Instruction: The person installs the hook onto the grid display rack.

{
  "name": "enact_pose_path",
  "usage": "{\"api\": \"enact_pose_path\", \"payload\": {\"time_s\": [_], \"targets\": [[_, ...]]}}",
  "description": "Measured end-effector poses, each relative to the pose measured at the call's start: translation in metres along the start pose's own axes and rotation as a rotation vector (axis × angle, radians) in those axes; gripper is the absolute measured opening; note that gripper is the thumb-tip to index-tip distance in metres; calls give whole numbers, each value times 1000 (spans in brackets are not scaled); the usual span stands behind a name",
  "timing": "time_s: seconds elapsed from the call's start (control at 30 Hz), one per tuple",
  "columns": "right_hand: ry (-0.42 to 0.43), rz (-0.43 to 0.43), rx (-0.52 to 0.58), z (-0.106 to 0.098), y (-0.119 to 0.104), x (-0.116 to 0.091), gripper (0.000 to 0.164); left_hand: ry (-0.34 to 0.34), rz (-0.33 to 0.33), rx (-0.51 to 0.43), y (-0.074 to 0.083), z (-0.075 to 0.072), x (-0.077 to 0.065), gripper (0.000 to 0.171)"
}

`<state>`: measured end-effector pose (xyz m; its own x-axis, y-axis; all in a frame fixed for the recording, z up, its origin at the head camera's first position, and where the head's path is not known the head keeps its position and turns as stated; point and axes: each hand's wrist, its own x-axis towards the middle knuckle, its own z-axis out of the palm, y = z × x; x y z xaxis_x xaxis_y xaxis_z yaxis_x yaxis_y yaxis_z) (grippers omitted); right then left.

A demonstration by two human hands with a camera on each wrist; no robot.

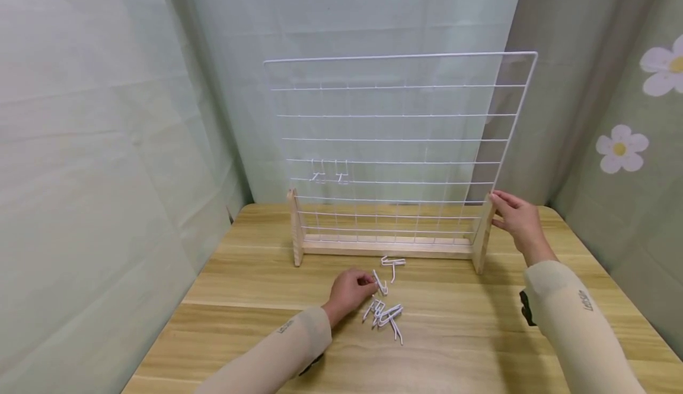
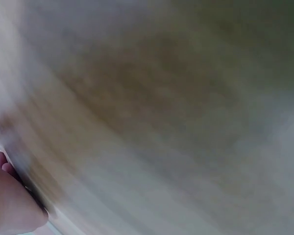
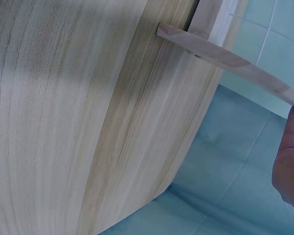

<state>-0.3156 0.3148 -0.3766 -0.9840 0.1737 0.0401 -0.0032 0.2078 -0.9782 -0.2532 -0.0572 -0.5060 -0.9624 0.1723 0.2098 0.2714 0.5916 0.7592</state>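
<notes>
A white wire grid panel [image 1: 395, 139] stands upright in a wooden base [image 1: 384, 244] with a side support at each end. My right hand [image 1: 520, 221] holds the top of the right wooden support [image 1: 482, 237]; in the right wrist view its fingers [image 3: 290, 129] meet the support's end. Low in front of the base, my left hand [image 1: 349, 290] pinches a white wire hook [image 1: 382, 287] at its fingertips. Another hook [image 1: 393, 262] lies just beyond it, and several more hooks [image 1: 385, 316] lie in a tangled pile nearer me. Two hooks [image 1: 341, 175] hang on the grid's left part.
The wood-grain table [image 1: 437, 323] has rounded far corners. Pale green cloth [image 1: 107, 145] hangs on the left and behind; on the right it carries white flowers [image 1: 621, 149]. The left wrist view is mostly blurred tabletop.
</notes>
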Motion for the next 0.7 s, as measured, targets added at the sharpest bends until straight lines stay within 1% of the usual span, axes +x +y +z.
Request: {"api": "enact_pose_path", "payload": {"time_s": [0.2, 0.37, 0.6, 0.7], "targets": [[4, -12, 8, -1, 1, 0, 69, 0, -34, -32, -2, 0, 4, 5], [6, -12, -3, 0, 0, 0, 69, 18, -66, -62, -3, 0, 9, 6], [7, 2, -2, 1, -1, -1, 69, 58, -89, -73, -1, 1, 12, 6], [6, -7, 3, 0, -1, -1, 68, 87, -115, -88, -2, 2, 13, 5]]}}
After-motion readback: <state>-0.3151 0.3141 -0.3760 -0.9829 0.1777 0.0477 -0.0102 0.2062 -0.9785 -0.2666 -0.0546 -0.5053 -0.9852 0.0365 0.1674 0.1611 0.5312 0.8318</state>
